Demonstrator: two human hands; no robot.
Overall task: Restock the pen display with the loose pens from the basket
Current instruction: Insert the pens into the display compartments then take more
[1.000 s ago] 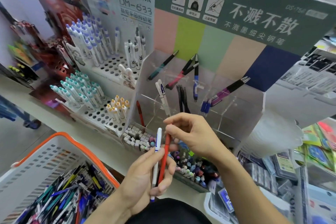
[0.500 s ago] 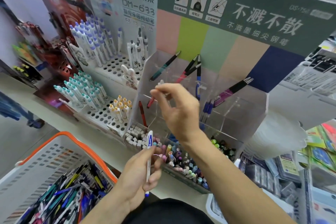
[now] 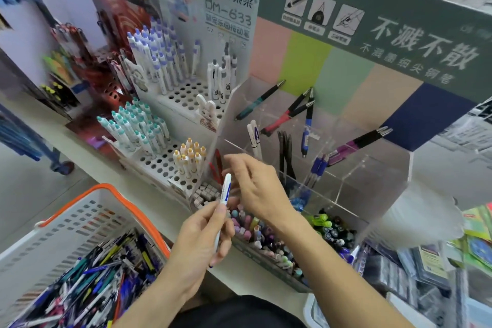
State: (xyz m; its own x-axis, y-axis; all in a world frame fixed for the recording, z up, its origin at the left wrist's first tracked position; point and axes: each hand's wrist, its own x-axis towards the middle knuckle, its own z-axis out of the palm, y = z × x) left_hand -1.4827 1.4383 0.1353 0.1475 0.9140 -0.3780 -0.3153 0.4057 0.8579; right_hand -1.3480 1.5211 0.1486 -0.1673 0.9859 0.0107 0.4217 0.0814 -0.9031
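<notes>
My left hand (image 3: 199,239) holds a white pen with a blue label (image 3: 225,194) upright, just in front of the clear acrylic pen display (image 3: 372,168). My right hand (image 3: 258,189) hovers beside that pen's tip with loose fingers and nothing in it, slightly blurred. Behind it, two red pens (image 3: 217,165) lean in the display's left front compartment. Two white pens (image 3: 254,138) stand in the compartment behind them. A white basket with an orange rim (image 3: 127,202) sits at the lower left, full of loose pens (image 3: 93,282).
A white perforated stand (image 3: 170,160) to the left holds teal-, purple- and yellow-capped pens. A long tray of small coloured items (image 3: 255,231) lies under my right wrist. Other display compartments hold black, blue and purple pens. Packaged stationery fills the lower right.
My right hand put the red pen into the left front compartment, let go and came down toward the white pen. My left hand lifted the white pen a little.
</notes>
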